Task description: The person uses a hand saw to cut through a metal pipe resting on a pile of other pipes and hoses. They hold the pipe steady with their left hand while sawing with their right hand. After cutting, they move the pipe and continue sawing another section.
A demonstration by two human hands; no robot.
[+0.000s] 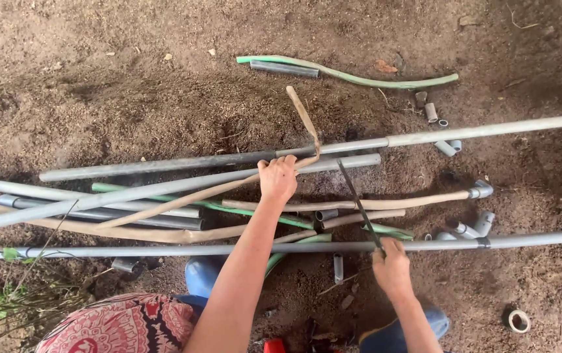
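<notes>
We see our left hand stretched forward over a heap of pipes on the bare dirt ground, its fingers closed over a long grey pipe that lies across the heap, right where a bent tan hose crosses it. Our right hand is nearer to us, its fingers wrapped around the handle end of a thin dark saw blade, which slants up and away toward the gripped pipe. That hand rests just at another long grey pipe running straight across in front of us. Between the two hands lie green hoses, short pipe offcuts and tan hose lengths. Grey elbow fittings sit to the right, and a curved green hose lies farther off. A small roll of tape lies at lower right.
</notes>
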